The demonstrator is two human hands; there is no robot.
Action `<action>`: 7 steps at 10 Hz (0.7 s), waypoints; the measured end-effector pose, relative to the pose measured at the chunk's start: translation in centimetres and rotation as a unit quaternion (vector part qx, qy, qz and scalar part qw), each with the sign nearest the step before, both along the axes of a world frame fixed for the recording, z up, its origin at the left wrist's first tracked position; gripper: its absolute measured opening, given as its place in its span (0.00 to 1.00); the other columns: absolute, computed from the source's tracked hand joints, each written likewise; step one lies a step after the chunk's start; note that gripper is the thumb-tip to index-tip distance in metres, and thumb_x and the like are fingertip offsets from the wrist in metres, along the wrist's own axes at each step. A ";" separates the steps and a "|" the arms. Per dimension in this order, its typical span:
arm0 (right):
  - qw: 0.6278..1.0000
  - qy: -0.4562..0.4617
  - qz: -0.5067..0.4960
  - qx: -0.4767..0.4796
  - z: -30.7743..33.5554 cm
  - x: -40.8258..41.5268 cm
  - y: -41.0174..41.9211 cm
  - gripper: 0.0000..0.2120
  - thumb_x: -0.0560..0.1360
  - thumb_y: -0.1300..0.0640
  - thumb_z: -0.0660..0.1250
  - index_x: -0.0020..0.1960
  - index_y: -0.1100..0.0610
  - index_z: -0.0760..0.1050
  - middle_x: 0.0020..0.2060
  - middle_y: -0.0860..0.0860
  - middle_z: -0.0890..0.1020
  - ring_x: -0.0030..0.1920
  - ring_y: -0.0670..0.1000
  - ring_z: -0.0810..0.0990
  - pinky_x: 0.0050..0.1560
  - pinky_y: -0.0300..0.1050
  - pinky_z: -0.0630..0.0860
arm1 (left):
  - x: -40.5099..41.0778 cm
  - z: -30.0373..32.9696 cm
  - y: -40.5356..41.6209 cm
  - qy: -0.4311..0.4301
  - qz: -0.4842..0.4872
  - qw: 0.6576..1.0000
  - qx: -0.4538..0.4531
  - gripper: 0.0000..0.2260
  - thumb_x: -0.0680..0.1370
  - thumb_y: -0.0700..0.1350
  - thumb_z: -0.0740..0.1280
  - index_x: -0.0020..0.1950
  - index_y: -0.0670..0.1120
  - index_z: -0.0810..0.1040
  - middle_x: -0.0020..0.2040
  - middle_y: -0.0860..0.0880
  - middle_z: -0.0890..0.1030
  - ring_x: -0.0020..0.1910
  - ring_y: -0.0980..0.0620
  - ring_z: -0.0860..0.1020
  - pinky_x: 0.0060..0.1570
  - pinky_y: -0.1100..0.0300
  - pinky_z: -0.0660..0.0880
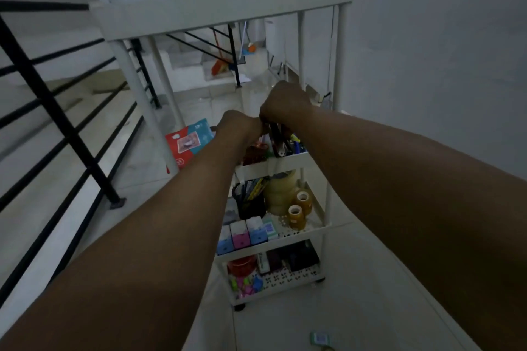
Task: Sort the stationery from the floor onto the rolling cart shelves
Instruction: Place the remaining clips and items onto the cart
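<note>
Fingers: hidden behind both fists; right hand [285, 105] seemingly grasps pens [278, 137], your left hand [238, 125] unclear. Cart [302, 232] shelves stocked; one packet [320, 338] remains on floor.

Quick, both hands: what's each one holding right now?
Left hand: fingers hidden behind the hand, cannot tell.
Right hand: curled over dark pens above the cart's upper shelf; grip looks closed on them.

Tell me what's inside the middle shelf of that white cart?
The middle shelf holds tape rolls, a black mesh pen holder and small coloured boxes. Its left back corner is hidden behind the arm.
</note>
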State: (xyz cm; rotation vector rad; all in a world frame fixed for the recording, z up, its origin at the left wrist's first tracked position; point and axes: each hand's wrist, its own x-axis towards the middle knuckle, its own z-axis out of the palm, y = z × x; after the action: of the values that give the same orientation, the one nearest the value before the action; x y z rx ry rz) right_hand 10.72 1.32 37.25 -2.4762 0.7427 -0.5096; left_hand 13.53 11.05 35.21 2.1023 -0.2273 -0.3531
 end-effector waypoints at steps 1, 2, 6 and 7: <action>1.000 -0.002 0.015 -0.011 -0.6 0.8 -0.5 0.12 0.71 0.62 0.65 0.33 0.57 0.64 0.38 0.55 0.75 0.34 0.53 0.74 0.24 0.40 0.62 | -0.9 -0.4 -0.1 -0.016 -0.002 0.999 -0.036 0.10 0.78 0.41 0.65 0.37 0.45 0.70 0.33 0.49 0.73 0.27 0.54 0.74 0.17 0.69 0.69; 0.999 -0.015 0.010 -0.037 -0.2 0.6 -1.1 0.14 0.71 0.58 0.70 0.35 0.59 0.65 0.38 0.53 0.73 0.35 0.51 0.73 0.25 0.39 0.64 | -1.0 -0.5 -0.8 -0.025 0.020 0.998 -0.051 0.08 0.77 0.41 0.66 0.39 0.42 0.73 0.40 0.44 0.79 0.39 0.48 0.79 0.31 0.62 0.78; 0.979 -0.020 -0.004 -0.201 -1.5 -3.0 -2.7 0.09 0.72 0.64 0.66 0.51 0.64 0.75 0.49 0.61 0.78 0.49 0.60 0.79 0.39 0.45 0.70 | -2.2 -1.3 -2.6 -0.204 0.001 0.977 0.068 0.14 0.75 0.44 0.66 0.57 0.38 0.74 0.56 0.39 0.78 0.53 0.41 0.78 0.42 0.55 0.73; 0.979 0.016 -0.006 -0.204 -2.4 -3.2 -2.1 0.08 0.72 0.62 0.67 0.50 0.63 0.76 0.50 0.59 0.78 0.50 0.58 0.79 0.39 0.45 0.70 | -2.4 -2.1 -3.1 -0.232 -0.049 0.961 0.144 0.09 0.75 0.43 0.68 0.50 0.41 0.73 0.53 0.41 0.78 0.43 0.45 0.77 0.36 0.58 0.72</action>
State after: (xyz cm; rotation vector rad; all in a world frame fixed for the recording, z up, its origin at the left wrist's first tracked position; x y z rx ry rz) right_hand 7.53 -0.76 34.81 -2.8645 0.7233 -0.6843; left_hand 11.09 8.00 33.08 2.4470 -0.5873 0.0647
